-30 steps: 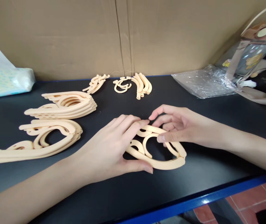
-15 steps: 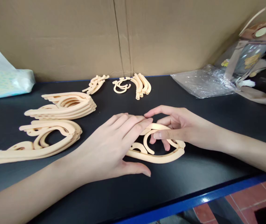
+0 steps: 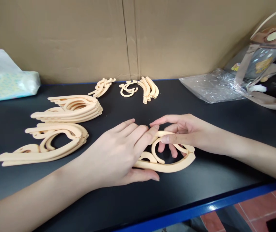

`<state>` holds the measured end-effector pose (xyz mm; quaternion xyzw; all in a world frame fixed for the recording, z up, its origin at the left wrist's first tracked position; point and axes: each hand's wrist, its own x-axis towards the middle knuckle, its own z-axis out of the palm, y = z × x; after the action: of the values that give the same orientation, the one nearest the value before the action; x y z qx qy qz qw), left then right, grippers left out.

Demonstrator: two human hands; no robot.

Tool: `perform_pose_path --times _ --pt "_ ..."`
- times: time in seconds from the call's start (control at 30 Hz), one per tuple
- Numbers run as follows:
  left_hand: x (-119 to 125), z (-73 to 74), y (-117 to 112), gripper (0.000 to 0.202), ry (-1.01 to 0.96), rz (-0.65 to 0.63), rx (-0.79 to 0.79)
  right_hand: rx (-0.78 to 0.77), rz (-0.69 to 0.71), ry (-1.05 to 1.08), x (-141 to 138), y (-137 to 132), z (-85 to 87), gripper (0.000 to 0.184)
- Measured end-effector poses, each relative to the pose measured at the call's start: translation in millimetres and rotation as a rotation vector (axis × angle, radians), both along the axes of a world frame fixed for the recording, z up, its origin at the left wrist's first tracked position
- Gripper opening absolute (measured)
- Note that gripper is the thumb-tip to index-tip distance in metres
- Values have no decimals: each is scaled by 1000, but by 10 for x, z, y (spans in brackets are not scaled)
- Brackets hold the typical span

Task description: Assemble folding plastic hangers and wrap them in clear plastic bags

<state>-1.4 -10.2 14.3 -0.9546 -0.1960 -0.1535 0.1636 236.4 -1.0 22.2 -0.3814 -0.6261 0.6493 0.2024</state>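
Note:
A cream plastic folding hanger (image 3: 176, 167) lies folded on the black tabletop in front of me, its curved hook (image 3: 154, 149) tucked inside the arms. My left hand (image 3: 125, 151) covers the hanger's left part, fingers over the top and thumb along the near arm. The ends beneath that palm are hidden. At the rounded right end, my right hand (image 3: 186, 133) pinches the far arm, thumb on top and several fingertips showing through the opening. To the left sit two stacks of matching folded hangers, a nearer stack (image 3: 66, 154) and a farther stack (image 3: 89, 112).
Along the back lie small hook pieces (image 3: 101, 87), more loose hooks (image 3: 128, 91) and curved hanger arms (image 3: 149, 88). Cardboard (image 3: 80, 38) stands behind. A tissue pack (image 3: 12, 79) is at left; a clear plastic bag (image 3: 208, 87) and a strapped bottle (image 3: 265, 58) are at right.
The view has shifted slightly, so the scene sits a little farther right. My left fingers are more bent over the hanger. Both hands remain on it.

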Motion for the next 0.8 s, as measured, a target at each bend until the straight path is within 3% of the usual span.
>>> perform_pose_path --times 0.2,0.43,0.7,0.8 --pt "25 11 -19 74 -2 17 -39 16 -16 -15 -4 -4 3 35" --pt "9 5 -34 57 -129 61 -135 165 -49 -103 8 -63 44 40" --pt "10 47 -87 84 -159 82 -228 73 -40 -35 -34 -74 41 39" --pt "56 76 -153 76 -171 105 -249 93 -35 -20 -49 -96 48 37"
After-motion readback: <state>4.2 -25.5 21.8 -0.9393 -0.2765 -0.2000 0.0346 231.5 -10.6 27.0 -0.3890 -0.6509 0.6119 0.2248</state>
